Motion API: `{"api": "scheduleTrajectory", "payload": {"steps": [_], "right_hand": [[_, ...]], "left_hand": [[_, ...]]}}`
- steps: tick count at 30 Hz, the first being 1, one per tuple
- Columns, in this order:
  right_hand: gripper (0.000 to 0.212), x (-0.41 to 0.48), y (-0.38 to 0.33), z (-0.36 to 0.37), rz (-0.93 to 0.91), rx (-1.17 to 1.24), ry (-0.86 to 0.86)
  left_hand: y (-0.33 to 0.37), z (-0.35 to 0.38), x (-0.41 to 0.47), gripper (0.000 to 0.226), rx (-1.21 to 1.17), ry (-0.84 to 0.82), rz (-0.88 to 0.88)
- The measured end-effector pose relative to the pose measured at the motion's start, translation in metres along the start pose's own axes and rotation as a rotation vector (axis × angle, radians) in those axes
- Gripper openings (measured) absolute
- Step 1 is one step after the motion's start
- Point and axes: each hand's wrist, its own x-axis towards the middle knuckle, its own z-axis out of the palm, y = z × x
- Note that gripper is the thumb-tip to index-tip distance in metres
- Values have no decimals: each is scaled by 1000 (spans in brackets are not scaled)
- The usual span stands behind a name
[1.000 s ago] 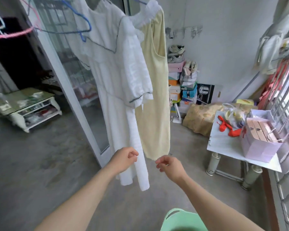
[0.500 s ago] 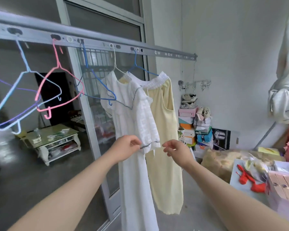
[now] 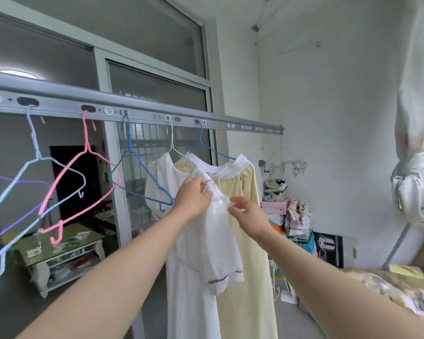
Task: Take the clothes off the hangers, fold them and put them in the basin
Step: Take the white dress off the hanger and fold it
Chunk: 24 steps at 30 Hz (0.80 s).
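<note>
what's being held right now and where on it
The left hand grips the white dress at its shoulder; whether the right hand holds the sleeve cannot be told.

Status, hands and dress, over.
Left hand grips white short-sleeved dress at shoulder. Right hand at sleeve, grip unclear. Hangs on white wire hanger; yellow dress behind.

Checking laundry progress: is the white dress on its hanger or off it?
On its hanger. The white dress hangs from the white hanger hooked on the rail; the left hand grips its shoulder fabric.
</note>
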Motion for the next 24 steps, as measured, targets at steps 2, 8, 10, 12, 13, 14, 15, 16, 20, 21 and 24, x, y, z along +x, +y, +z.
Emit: {"api": "scheduleTrajectory", "payload": {"steps": [2, 8, 10, 12, 13, 14, 15, 16, 20, 21, 24], "right_hand": [[47, 13, -9, 6, -14, 12, -4], [34, 37, -23, 22, 7, 232, -126], [24, 39, -24, 27, -11, 269, -197], [23, 42, -25, 32, -3, 284, -244], [23, 42, -26, 34, 1, 284, -265], [22, 43, -27, 37, 6, 277, -282], [20, 45, -29, 41, 16, 264, -297], [21, 46, -29, 41, 26, 252, -299], [22, 52, -45, 56, -16, 254, -275], [23, 54, -51, 62, -30, 257, -260], [22, 64, -64, 77, -49, 279, -173]], "left_hand": [[-2, 5, 17, 36, -28, 64, -14], [-17, 9, 55, 42, -137, 186, -98], [-24, 7, 61, 43, -183, 185, -105], [-33, 2, 65, 44, -256, 176, -103], [-37, -2, 67, 43, -327, 143, -108], [-41, -6, 68, 42, -416, 99, -115], [-45, -12, 68, 41, -484, 57, -123], [-46, -15, 67, 40, -501, 32, -125], [-63, -41, 63, 39, -382, 64, -103], [-68, -49, 61, 40, -371, 56, -97], [-82, -67, 51, 34, -429, -16, -72]]}}
